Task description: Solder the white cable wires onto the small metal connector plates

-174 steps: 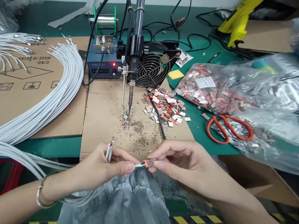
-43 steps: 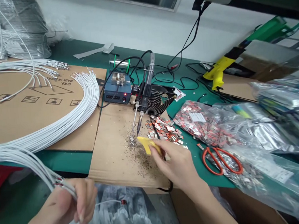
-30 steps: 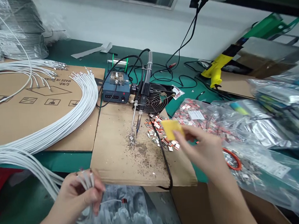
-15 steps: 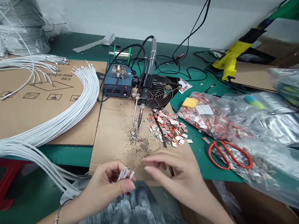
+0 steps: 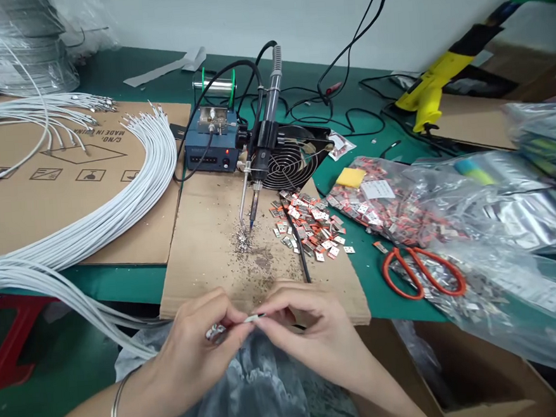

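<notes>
My left hand (image 5: 205,334) is closed around several white cables, whose cut ends (image 5: 215,331) show inside the curled fingers. One white cable end (image 5: 251,318) sticks out between its thumb and forefinger. My right hand (image 5: 309,324) pinches the tip of that same cable end; fingertips of both hands nearly meet there. Beyond the hands a soldering iron (image 5: 266,139) hangs tip down in a stand over the cardboard, above a patch of solder bits (image 5: 243,239). A pile of small metal USB connectors (image 5: 310,225) with orange parts lies to its right.
A blue soldering station (image 5: 212,151) and a solder spool (image 5: 215,89) stand behind, beside a black fan (image 5: 293,160). White cable bundles (image 5: 129,200) curve over cardboard at left. Orange-handled scissors (image 5: 423,273) and a plastic bag of connectors (image 5: 392,207) lie at right.
My right hand has come left to my left hand, and its open fingers have closed on one cable end. The view has shifted slightly.
</notes>
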### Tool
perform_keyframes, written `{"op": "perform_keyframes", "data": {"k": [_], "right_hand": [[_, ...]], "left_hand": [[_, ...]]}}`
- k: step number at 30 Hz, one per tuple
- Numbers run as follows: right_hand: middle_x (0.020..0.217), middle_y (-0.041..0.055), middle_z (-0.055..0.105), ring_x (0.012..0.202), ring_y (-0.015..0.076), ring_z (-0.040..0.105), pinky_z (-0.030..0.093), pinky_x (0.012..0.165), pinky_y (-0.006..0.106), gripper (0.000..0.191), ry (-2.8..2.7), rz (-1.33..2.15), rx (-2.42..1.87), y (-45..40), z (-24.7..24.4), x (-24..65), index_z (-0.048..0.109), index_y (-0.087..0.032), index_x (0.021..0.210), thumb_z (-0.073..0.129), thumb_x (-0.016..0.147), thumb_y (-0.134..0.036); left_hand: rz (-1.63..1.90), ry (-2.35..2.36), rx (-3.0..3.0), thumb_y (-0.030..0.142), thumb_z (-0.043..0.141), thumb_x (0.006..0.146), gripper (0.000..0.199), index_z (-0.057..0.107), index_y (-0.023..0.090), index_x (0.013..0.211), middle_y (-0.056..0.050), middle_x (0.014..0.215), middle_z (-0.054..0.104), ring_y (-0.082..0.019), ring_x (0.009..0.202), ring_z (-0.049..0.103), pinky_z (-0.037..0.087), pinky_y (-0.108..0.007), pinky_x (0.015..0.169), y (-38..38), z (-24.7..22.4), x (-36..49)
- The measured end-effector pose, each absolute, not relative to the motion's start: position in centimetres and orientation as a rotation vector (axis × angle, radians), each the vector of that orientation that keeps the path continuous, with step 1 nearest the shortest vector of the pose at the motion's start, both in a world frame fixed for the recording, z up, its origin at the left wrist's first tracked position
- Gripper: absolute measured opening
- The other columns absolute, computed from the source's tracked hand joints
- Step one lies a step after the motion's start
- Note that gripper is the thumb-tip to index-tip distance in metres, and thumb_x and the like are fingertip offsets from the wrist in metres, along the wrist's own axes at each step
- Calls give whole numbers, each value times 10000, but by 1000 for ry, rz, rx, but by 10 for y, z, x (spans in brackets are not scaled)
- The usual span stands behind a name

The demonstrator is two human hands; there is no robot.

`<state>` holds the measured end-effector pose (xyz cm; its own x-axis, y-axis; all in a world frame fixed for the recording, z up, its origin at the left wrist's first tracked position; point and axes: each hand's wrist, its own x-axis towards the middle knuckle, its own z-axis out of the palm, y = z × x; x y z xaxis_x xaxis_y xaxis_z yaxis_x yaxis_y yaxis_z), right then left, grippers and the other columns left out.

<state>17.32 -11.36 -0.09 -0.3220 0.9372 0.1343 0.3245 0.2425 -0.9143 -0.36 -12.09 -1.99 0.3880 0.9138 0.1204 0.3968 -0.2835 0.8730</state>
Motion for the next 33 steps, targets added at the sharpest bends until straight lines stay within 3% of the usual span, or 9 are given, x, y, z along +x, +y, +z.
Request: {"op": "perform_keyframes", "data": {"k": [3,11,16,22,26,28,33], "right_hand": [[511,-6,549,470,106,467,353,430,229,133,-1626,1048,-1183,-118,-12,166,615,-162,605,614,738,-160],[474,-17,477,461,114,441,359,428,236,171,-1114,1011,-1037,-129,-28,138,559,-180,561,585,730,-170],[484,-12,501,460,111,436,350,427,236,129,-1236,1060,-1011,-128,-25,145,599,-175,589,606,716,-155],[487,-31,441,474,113,415,347,453,246,166,-1061,901,-962,-133,-32,127,562,-193,611,555,773,-159],[582,-13,551,521,121,489,399,480,247,61,-1365,920,-1025,-124,-23,151,640,-205,764,633,731,-154],[685,1,599,570,130,519,429,513,253,223,-1557,756,-1236,-109,-14,180,626,-222,971,616,756,-163],[789,78,652,749,219,579,443,680,354,121,-2118,55,-1611,-53,1,239,665,-158,851,558,794,-162]], "left_hand": [[837,1149,1799,205,544,819,155,531,160,671,25,587,481,-80,511,401,298,-198,483,-122,-22,0],[893,1150,1463,254,575,802,130,545,169,709,25,626,521,-85,549,421,320,-202,515,-127,-31,4],[662,927,1418,272,521,840,150,627,166,832,-18,704,605,-122,651,514,384,-217,587,-117,-18,-8],[788,915,1097,354,619,753,231,583,136,687,15,576,513,-82,522,408,351,-193,495,-117,-16,1],[818,955,1065,334,646,736,204,587,146,680,17,555,532,-64,471,382,309,-173,442,-114,-16,-8],[814,968,1059,323,631,754,190,578,156,679,15,561,556,-59,455,371,264,-162,407,-108,-15,-18],[736,921,1067,318,611,773,226,542,148,642,16,587,552,-46,463,356,225,-153,400,-89,-10,-32]]}}
